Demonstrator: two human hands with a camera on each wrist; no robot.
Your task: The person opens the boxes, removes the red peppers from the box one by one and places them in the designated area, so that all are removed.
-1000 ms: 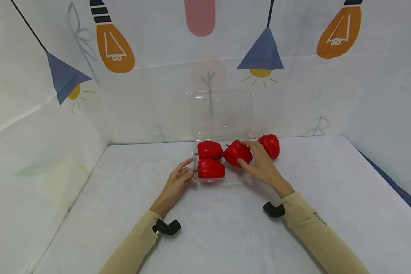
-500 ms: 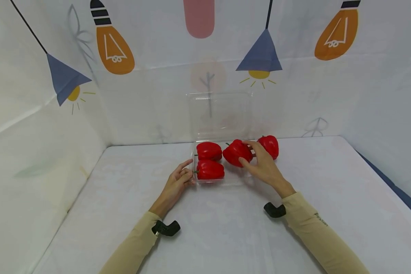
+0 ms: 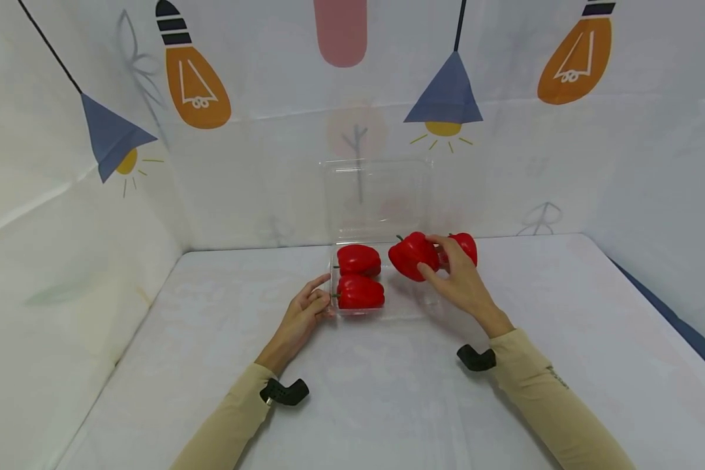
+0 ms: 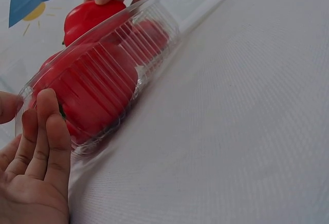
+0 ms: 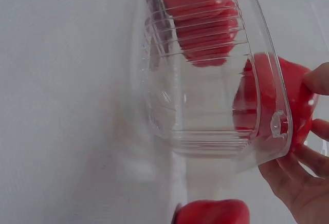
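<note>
A clear plastic clamshell container (image 3: pixel 398 301) sits at the back of the table, its lid (image 3: pixel 382 196) standing up against the backdrop. Two red bell peppers, a rear one (image 3: pixel 357 260) and a front one (image 3: pixel 360 292), lie side by side in its left half. My left hand (image 3: pixel 296 321) holds the container's left edge, thumb at the rim and fingers along the outer wall (image 4: pixel 38 157). My right hand (image 3: pixel 463 287) grips another red bell pepper (image 3: pixel 410 257), raised over the container's right half. Partly hidden behind that hand, one more pepper (image 3: pixel 467 245) lies outside, right of the container.
The white tabletop (image 3: pixel 352 405) ends at a printed backdrop (image 3: pixel 258 189) just behind the container. A similar sheet (image 3: pixel 82 281) bounds the left side. Each wrist wears a black device, one on the left (image 3: pixel 284 391) and one on the right (image 3: pixel 476 358).
My right hand has moved slightly right and up with the gripped bell pepper, covering more of the pepper outside. The left hand has stayed at the container's edge.
</note>
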